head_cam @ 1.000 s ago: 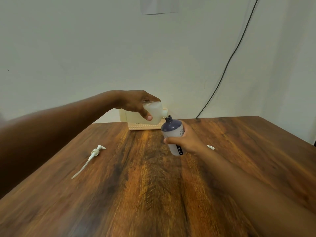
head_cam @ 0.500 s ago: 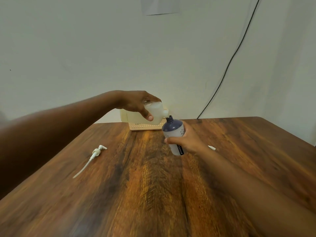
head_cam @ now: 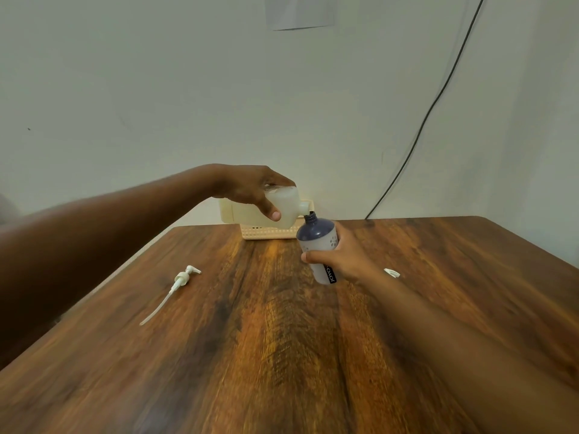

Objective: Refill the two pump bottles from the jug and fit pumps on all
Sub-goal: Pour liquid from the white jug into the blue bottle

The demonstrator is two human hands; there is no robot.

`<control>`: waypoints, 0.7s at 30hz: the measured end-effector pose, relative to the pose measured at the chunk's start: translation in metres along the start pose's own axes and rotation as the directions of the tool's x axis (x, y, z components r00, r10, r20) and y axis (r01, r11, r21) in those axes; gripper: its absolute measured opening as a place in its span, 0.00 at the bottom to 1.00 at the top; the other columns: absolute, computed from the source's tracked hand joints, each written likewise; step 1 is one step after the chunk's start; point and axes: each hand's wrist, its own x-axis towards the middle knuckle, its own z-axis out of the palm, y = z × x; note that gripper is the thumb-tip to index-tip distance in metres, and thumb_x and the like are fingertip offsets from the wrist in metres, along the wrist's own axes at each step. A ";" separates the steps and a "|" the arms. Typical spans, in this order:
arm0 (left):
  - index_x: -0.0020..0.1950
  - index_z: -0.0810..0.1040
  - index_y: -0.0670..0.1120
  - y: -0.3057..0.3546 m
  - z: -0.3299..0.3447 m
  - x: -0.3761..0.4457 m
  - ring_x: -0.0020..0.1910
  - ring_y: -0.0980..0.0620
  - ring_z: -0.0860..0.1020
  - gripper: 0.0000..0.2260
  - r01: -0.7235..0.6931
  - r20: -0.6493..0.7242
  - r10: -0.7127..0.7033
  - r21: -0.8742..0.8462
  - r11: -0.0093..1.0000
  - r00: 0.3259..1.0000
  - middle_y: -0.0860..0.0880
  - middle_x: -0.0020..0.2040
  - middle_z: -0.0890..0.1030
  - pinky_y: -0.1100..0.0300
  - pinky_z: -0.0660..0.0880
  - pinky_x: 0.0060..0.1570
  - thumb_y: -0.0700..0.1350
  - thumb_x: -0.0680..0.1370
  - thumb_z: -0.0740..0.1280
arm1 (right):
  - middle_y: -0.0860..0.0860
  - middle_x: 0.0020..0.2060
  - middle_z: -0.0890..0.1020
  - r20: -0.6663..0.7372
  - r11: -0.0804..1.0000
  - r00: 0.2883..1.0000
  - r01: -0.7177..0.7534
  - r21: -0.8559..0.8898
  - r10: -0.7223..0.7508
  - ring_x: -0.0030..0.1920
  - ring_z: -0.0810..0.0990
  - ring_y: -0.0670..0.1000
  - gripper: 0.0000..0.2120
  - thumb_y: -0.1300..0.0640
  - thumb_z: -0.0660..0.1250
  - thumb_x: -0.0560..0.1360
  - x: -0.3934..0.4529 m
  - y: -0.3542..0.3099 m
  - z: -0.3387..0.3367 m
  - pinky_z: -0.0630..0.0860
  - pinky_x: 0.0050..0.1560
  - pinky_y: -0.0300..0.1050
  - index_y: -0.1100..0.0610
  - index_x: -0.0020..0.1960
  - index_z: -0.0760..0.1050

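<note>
My left hand (head_cam: 250,191) grips a translucent white jug (head_cam: 283,206) tipped on its side, spout pointing right. The spout meets the open neck of a dark-shouldered, white-bodied bottle (head_cam: 318,238). My right hand (head_cam: 343,260) holds that bottle, tilted slightly left, above the wooden table (head_cam: 282,339). A cream pump with a long dip tube (head_cam: 180,281) lies on the table at the left. A small white cap (head_cam: 391,272) lies to the right of my right hand.
A cream perforated basket (head_cam: 266,234) stands at the table's far edge against the wall, partly hidden by the jug. A black cable (head_cam: 423,123) runs down the wall at the right. A paper sheet (head_cam: 299,10) hangs high on the wall.
Both hands hold almost the same pose. The jug's spout stays at the bottle's neck, with only a slight shift of the view.
</note>
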 end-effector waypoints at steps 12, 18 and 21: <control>0.78 0.69 0.54 -0.006 -0.002 0.004 0.63 0.49 0.75 0.32 -0.007 0.004 0.007 0.001 1.000 1.000 0.52 0.67 0.76 0.59 0.75 0.54 0.52 0.76 0.76 | 0.43 0.50 0.81 0.005 1.000 1.000 0.016 -0.005 -0.016 0.44 0.81 0.37 0.26 0.57 0.83 0.65 -0.002 -0.004 0.002 0.75 0.36 0.28 0.42 0.54 0.72; 0.78 0.70 0.53 -0.007 -0.003 0.005 0.63 0.48 0.75 0.31 -0.010 0.010 0.010 -0.004 1.000 1.000 0.51 0.67 0.76 0.59 0.76 0.55 0.51 0.76 0.76 | 0.44 0.51 0.81 0.010 1.000 1.000 0.020 0.008 -0.020 0.46 0.81 0.41 0.28 0.57 0.83 0.65 -0.002 -0.006 0.001 0.76 0.37 0.29 0.43 0.58 0.72; 0.78 0.69 0.52 -0.007 -0.003 0.006 0.64 0.48 0.75 0.32 -0.008 0.012 0.008 -0.003 1.000 1.000 0.52 0.66 0.76 0.58 0.75 0.55 0.51 0.76 0.76 | 0.46 0.51 0.82 0.008 1.000 1.000 0.023 0.019 -0.023 0.47 0.81 0.43 0.29 0.58 0.83 0.65 -0.002 -0.006 0.001 0.76 0.38 0.31 0.46 0.60 0.73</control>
